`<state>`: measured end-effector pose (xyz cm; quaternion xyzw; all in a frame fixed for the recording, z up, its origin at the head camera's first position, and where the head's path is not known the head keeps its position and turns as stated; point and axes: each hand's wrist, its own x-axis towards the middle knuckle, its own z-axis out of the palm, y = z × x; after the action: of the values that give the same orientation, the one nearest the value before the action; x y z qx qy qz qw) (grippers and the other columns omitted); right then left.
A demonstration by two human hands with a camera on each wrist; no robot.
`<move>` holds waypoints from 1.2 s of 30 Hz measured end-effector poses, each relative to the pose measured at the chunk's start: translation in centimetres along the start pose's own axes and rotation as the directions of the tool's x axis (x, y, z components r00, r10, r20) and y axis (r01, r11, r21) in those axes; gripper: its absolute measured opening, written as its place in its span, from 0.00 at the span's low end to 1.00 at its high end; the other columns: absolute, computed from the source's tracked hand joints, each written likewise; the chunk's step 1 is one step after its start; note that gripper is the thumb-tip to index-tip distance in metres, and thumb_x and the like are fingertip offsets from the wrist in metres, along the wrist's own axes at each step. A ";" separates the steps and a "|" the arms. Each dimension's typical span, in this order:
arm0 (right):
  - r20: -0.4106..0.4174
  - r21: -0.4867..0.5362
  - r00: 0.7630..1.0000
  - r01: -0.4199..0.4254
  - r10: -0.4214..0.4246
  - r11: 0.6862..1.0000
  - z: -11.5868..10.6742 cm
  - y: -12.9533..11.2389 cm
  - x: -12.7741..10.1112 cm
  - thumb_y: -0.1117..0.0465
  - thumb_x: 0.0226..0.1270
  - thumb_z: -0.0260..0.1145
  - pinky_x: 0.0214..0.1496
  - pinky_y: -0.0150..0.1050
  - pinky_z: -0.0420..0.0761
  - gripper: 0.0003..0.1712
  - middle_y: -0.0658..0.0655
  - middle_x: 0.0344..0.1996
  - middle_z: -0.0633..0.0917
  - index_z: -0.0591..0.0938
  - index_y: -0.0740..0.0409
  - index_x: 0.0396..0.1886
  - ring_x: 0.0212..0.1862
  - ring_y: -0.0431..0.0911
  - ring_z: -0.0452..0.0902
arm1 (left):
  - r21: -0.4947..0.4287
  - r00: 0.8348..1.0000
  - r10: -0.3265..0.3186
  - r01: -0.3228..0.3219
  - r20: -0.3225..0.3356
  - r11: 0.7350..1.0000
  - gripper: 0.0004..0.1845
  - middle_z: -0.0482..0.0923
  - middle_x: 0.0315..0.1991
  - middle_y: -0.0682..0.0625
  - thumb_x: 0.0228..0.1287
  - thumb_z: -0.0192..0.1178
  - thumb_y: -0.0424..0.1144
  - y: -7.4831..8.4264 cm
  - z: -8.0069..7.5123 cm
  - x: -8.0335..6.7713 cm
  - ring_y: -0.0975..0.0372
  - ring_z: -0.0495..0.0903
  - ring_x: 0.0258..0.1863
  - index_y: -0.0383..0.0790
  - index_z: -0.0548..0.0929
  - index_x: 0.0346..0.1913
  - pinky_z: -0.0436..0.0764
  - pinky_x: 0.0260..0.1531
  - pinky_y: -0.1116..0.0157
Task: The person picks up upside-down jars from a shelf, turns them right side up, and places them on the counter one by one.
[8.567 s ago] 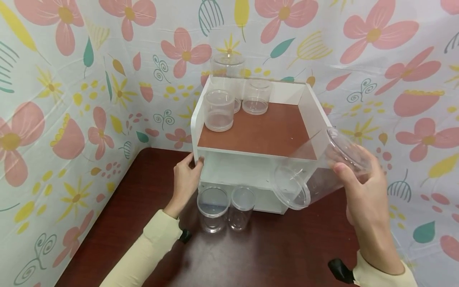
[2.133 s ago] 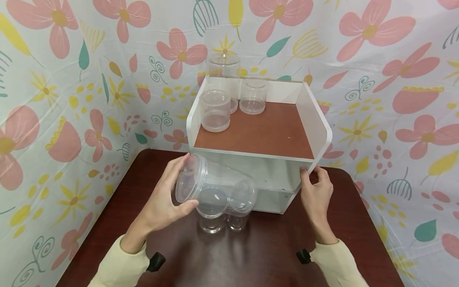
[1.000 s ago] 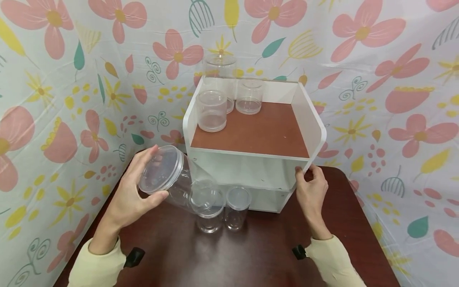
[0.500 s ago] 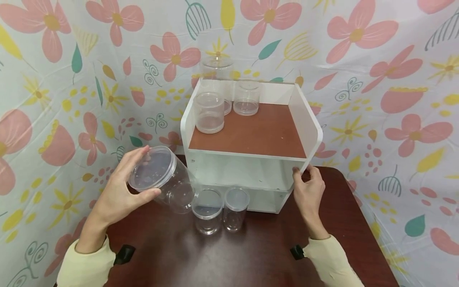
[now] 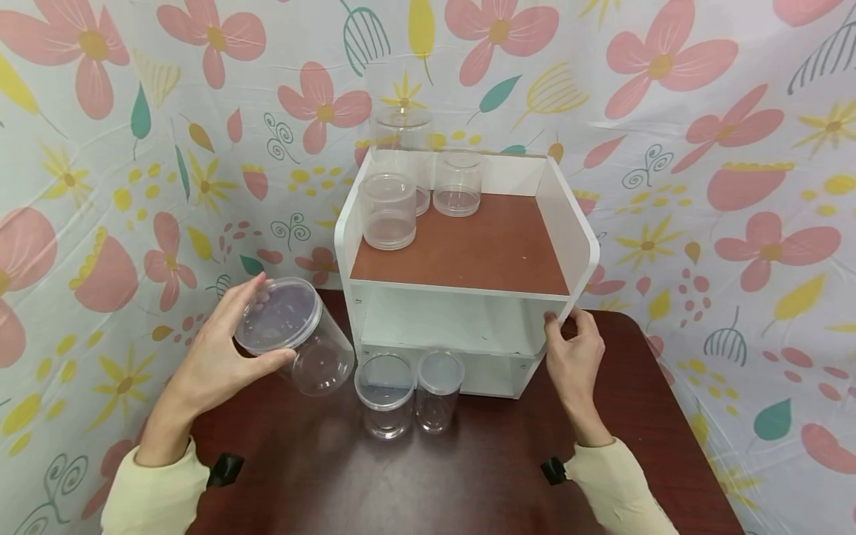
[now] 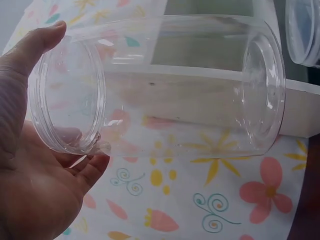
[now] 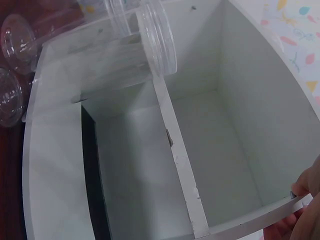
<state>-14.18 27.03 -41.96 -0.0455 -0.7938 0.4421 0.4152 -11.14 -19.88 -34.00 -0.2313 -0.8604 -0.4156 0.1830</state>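
Observation:
A tall clear plastic jar (image 5: 322,357) with a lid is in my left hand (image 5: 209,362), thumb and fingers spread around the lid end. It tilts beside the shelf's front left corner, its base pointing down to the right; whether the base touches the table I cannot tell. The left wrist view shows the see-through jar body (image 6: 175,110) with nothing inside. My right hand (image 5: 576,360) pinches the right side edge of a white shelf unit (image 5: 461,288). In the right wrist view those fingers (image 7: 304,187) hold the panel's edge.
Two lidded clear jars (image 5: 386,417) stand on the dark red table (image 5: 468,483) before the shelf. Three clear jars, including a short one (image 5: 390,227), stand on its brown top board (image 5: 495,245) at the left and back. Flowered cloth (image 5: 221,148) hangs close behind and left.
The tall jar has passed from my right hand to my left, then moved left past the two table jars and tipped more upright. My right hand now holds the shelf's right side.

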 end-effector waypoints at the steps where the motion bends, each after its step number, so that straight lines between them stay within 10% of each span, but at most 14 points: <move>1: 0.000 0.000 1.000 -0.002 0.002 1.000 0.0 0.0 0.0 0.69 0.69 0.68 0.37 0.25 0.72 0.09 0.65 0.39 0.84 0.85 0.72 0.45 0.36 0.34 0.75 | 0.003 1.000 -0.013 0.013 0.006 1.000 0.58 0.66 0.71 0.40 0.44 0.82 0.33 -0.1 0.1 0.0 0.51 0.69 0.63 0.39 0.61 0.80 0.59 0.58 0.78; 10: 0.002 -0.006 1.000 -0.012 0.012 1.000 -0.1 -0.1 -0.1 0.68 0.69 0.69 0.36 0.24 0.71 0.10 0.65 0.39 0.84 0.85 0.72 0.45 0.36 0.33 0.74 | 0.039 0.995 -0.080 0.078 0.055 0.996 0.58 0.63 0.74 0.39 0.48 0.82 0.38 -1.6 1.2 -0.1 0.47 0.67 0.66 0.41 0.58 0.81 0.65 0.59 0.62; 17: 0.002 -0.006 1.000 -0.009 0.009 1.000 0.0 0.0 0.0 0.69 0.69 0.68 0.37 0.25 0.72 0.10 0.65 0.39 0.84 0.85 0.72 0.45 0.36 0.34 0.74 | 0.029 0.991 -0.092 0.090 0.094 0.996 0.57 0.64 0.70 0.38 0.49 0.82 0.40 -2.9 2.5 -0.5 0.47 0.69 0.64 0.36 0.60 0.79 0.63 0.55 0.75; 25: -0.001 0.000 1.000 -0.006 0.006 1.000 0.0 -0.1 0.1 0.69 0.68 0.68 0.37 0.25 0.72 0.09 0.66 0.39 0.84 0.85 0.73 0.44 0.37 0.34 0.74 | 0.043 0.970 -0.179 0.174 0.166 0.984 0.59 0.60 0.72 0.35 0.50 0.82 0.44 -4.2 3.9 -1.1 0.44 0.66 0.65 0.35 0.57 0.80 0.69 0.58 0.43; 36: 0.003 -0.005 1.000 -0.015 0.015 1.000 0.0 0.1 0.0 0.69 0.69 0.68 0.38 0.27 0.71 0.09 0.65 0.39 0.84 0.85 0.72 0.44 0.37 0.37 0.75 | 0.062 0.956 -0.213 0.204 0.203 0.977 0.57 0.60 0.71 0.35 0.48 0.83 0.46 -6.2 6.4 -2.3 0.43 0.66 0.65 0.30 0.61 0.77 0.71 0.59 0.40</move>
<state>-14.22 27.07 -41.99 -0.0518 -0.7951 0.4434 0.4105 -13.40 -18.67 -42.85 -0.1780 -0.9026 -0.3886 0.0515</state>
